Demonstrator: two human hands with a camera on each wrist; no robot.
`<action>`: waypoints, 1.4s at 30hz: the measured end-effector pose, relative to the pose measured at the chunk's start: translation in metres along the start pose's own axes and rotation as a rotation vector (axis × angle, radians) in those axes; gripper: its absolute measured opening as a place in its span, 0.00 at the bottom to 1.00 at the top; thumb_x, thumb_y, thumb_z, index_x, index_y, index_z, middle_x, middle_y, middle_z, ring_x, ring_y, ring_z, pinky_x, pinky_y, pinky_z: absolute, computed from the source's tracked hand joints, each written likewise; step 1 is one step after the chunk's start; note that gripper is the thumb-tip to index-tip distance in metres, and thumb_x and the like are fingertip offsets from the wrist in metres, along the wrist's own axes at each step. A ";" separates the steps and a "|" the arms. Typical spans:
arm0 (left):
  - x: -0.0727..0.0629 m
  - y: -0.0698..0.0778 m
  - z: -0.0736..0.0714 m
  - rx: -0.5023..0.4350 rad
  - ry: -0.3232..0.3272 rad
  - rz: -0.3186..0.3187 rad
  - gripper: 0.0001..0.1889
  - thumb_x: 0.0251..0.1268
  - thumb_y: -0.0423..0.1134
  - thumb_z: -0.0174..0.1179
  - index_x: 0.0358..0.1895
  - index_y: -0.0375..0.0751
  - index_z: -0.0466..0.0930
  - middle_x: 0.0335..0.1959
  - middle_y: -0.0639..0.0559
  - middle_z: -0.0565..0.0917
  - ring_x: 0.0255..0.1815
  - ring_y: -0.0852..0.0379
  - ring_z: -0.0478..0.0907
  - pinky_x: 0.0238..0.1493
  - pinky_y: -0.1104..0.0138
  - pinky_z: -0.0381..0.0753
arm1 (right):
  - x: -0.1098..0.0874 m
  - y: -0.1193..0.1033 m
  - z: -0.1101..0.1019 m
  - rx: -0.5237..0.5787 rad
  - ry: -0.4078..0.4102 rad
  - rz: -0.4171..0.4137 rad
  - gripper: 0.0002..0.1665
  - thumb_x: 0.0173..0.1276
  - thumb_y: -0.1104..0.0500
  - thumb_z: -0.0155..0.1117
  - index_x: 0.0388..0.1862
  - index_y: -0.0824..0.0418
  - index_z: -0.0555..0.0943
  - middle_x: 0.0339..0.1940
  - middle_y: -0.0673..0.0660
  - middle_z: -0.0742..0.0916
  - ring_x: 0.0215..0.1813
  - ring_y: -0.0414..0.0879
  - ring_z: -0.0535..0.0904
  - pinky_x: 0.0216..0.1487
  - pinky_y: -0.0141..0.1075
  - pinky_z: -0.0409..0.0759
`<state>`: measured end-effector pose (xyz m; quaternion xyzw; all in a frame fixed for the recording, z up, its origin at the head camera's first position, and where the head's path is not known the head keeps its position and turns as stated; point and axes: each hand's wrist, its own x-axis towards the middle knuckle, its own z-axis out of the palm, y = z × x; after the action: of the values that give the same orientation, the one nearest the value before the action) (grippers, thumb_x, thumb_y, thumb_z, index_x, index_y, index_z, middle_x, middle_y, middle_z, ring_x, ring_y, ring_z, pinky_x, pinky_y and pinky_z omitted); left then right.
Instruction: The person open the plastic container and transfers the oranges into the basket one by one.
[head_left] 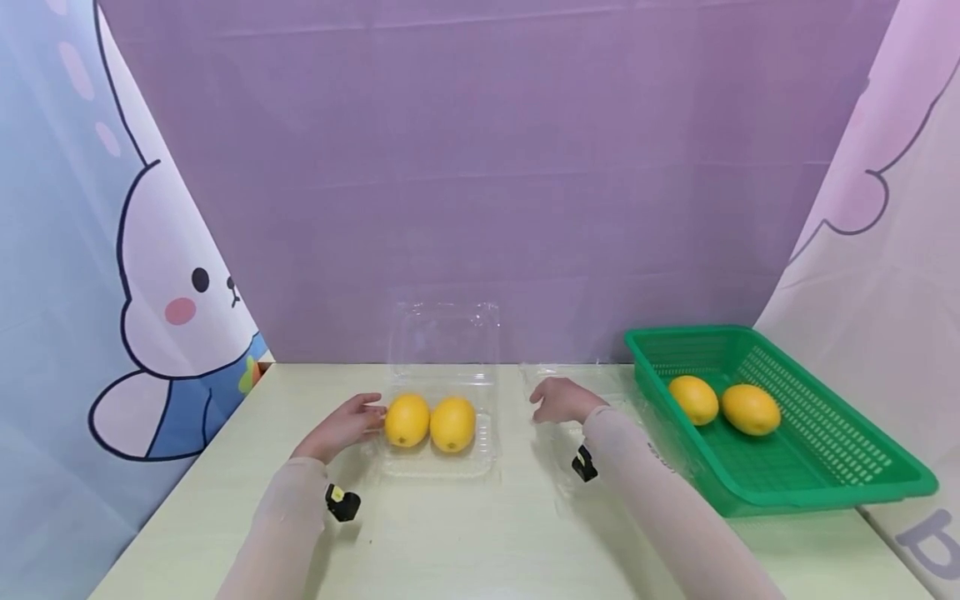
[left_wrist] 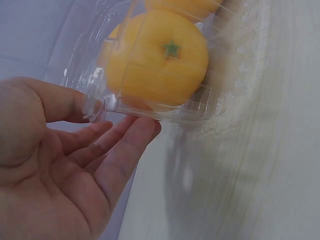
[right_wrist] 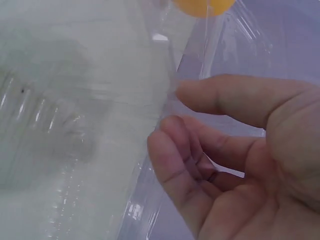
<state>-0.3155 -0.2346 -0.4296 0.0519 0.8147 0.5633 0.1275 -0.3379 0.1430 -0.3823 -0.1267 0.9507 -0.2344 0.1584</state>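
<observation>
Two yellow-orange citrus fruits [head_left: 452,424] sit side by side in a clear plastic clamshell box [head_left: 442,468], its lid [head_left: 445,333] raised at the back. My left hand [head_left: 347,427] is at the box's left side. In the left wrist view its thumb [left_wrist: 60,102] meets the rim, with the other fingers at the lower edge, beside a fruit [left_wrist: 157,57] with a green star-shaped stem end. Over a second clear plastic box [head_left: 558,442], my right hand [head_left: 561,402] hovers, fingers loosely bent. A gap shows between its thumb [right_wrist: 225,97] and fingers, with nothing held.
A green plastic basket [head_left: 795,498] stands at the right, beside the second box, with two more fruits [head_left: 751,409] in it. A purple cloth [head_left: 480,183] hangs behind the pale wooden table [head_left: 450,542]. Printed cloths [head_left: 172,275] hang at both sides.
</observation>
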 end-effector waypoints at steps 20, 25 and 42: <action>0.002 0.002 0.006 -0.006 -0.041 0.000 0.28 0.76 0.30 0.46 0.74 0.23 0.50 0.73 0.26 0.59 0.69 0.33 0.67 0.64 0.49 0.74 | 0.012 -0.015 0.012 0.113 0.127 -0.063 0.24 0.70 0.58 0.67 0.60 0.69 0.80 0.52 0.61 0.86 0.54 0.54 0.82 0.58 0.47 0.80; 0.000 0.002 0.007 -0.010 -0.062 -0.012 0.31 0.75 0.33 0.50 0.75 0.26 0.49 0.73 0.27 0.60 0.68 0.36 0.69 0.64 0.50 0.74 | 0.012 -0.016 0.016 0.094 0.115 -0.092 0.24 0.67 0.58 0.70 0.58 0.69 0.81 0.50 0.61 0.87 0.52 0.54 0.83 0.56 0.47 0.81; -0.008 0.005 0.010 -0.044 -0.117 -0.020 0.34 0.72 0.33 0.56 0.75 0.25 0.52 0.72 0.26 0.62 0.68 0.36 0.69 0.64 0.48 0.73 | 0.008 -0.019 0.018 0.063 0.051 -0.084 0.28 0.67 0.59 0.70 0.63 0.70 0.78 0.52 0.62 0.86 0.52 0.54 0.83 0.55 0.47 0.82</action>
<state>-0.3051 -0.2250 -0.4268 0.0739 0.7937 0.5759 0.1815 -0.3359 0.1171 -0.3899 -0.1553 0.9405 -0.2736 0.1280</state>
